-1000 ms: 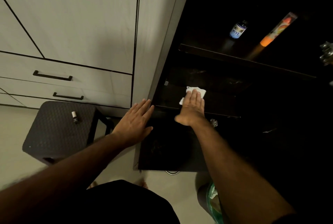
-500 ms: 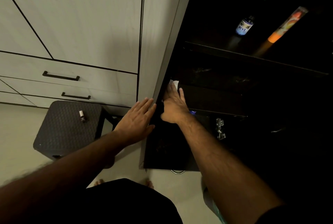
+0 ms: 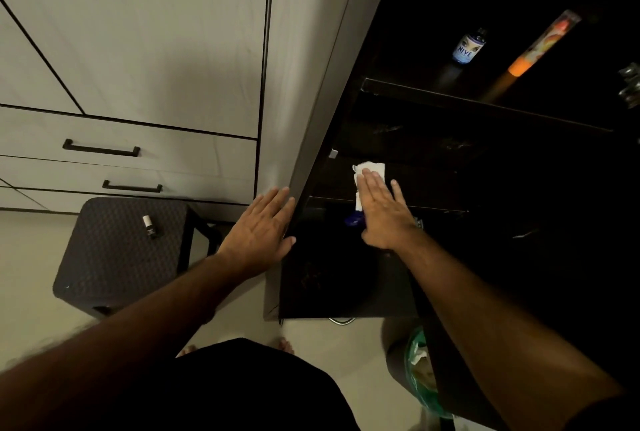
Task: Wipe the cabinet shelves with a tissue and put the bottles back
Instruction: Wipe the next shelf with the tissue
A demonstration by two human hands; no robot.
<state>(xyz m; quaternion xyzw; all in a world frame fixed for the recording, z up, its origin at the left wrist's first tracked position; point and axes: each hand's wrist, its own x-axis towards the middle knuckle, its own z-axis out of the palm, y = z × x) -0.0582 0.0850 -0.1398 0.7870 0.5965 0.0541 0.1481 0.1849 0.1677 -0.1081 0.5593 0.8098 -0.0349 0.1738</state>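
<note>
My right hand [image 3: 382,212] lies flat with straight fingers on a white tissue [image 3: 372,169], pressing it onto a dark lower shelf [image 3: 426,184] of the open cabinet. My left hand [image 3: 259,229] rests open against the cabinet's pale side panel [image 3: 301,91]. On the upper shelf [image 3: 485,105] stand a small blue-labelled bottle [image 3: 468,46] and a tall orange tube [image 3: 540,46]. A small bottle [image 3: 149,225] with a white cap stands on a dark woven stool [image 3: 121,250] at the left. Something blue [image 3: 354,219] shows just under my right hand.
Pale drawers with black handles [image 3: 101,148] fill the wall on the left. A bin with a green liner [image 3: 420,371] stands on the floor at the bottom right. A metal hinge [image 3: 630,84] sticks out at the right edge. My bare toes [image 3: 285,345] show below.
My right hand slid the tissue left into the shelf's corner, then back right along the shelf. My left hand has stayed on the side panel.
</note>
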